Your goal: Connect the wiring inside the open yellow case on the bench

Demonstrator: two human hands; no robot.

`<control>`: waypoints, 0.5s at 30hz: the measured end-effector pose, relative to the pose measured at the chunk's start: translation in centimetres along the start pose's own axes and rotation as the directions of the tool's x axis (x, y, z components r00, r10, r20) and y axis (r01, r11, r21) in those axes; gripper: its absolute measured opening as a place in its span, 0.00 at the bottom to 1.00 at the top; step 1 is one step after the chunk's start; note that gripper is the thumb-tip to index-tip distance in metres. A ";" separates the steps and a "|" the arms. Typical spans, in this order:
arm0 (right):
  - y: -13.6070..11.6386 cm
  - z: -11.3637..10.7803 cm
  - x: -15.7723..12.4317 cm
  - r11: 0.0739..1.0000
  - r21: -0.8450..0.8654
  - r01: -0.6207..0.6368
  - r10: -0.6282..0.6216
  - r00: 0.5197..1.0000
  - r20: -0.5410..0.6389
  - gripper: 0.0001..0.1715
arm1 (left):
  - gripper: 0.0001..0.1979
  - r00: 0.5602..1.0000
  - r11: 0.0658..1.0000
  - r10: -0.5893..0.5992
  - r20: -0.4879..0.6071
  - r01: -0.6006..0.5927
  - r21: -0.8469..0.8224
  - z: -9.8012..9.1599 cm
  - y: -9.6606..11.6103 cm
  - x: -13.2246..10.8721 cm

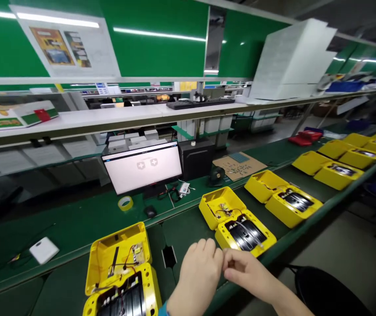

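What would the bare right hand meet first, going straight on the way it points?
Most likely the bare left hand, just beside the right hand, though whether they touch is unclear.

Your left hand (201, 270) curls down, fingertips out of sight, and whether you're pinching anything beside your right hand (247, 270) can't be seen! The bottom edge slices off your nearest yellow case (150, 281); your monitor's (143, 175) top-bar lettering is too small.

Two white crosses (154, 162) (on the monitor (146, 174)).
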State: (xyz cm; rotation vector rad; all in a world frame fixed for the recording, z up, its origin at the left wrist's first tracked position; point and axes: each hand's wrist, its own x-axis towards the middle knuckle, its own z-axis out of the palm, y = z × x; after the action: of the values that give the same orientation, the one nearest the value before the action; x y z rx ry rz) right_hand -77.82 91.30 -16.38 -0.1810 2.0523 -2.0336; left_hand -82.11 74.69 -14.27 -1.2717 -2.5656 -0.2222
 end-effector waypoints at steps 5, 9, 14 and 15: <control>0.1 -0.4 -1.1 0.994 0.105 0.001 0.011 0.993 -0.113 0.14 | 0.08 0.999 0.952 -0.028 0.035 0.038 -0.302 0.1 -1.0 0.3; 0.9 -1.2 -2.0 0.988 0.141 0.057 -0.031 0.984 -0.178 0.13 | 0.29 0.959 -0.272 -0.078 0.273 0.243 -0.931 -0.3 -2.9 0.1; 1.9 -3.0 -1.6 0.974 0.216 0.072 -0.009 0.959 -0.282 0.16 | 0.29 0.985 -0.995 0.096 0.145 0.094 0.016 -0.7 -3.4 1.0; 2.0 -3.5 -1.2 0.974 0.220 0.060 0.005 0.959 -0.283 0.16 | 0.29 0.986 -0.996 0.087 0.144 0.081 0.049 -0.7 -3.2 1.5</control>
State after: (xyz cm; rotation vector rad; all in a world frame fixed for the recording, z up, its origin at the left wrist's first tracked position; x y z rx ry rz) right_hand -77.38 95.04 -18.25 0.1316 1.9539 -2.4099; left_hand -85.44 73.70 -13.25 0.1529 -0.1400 2.1233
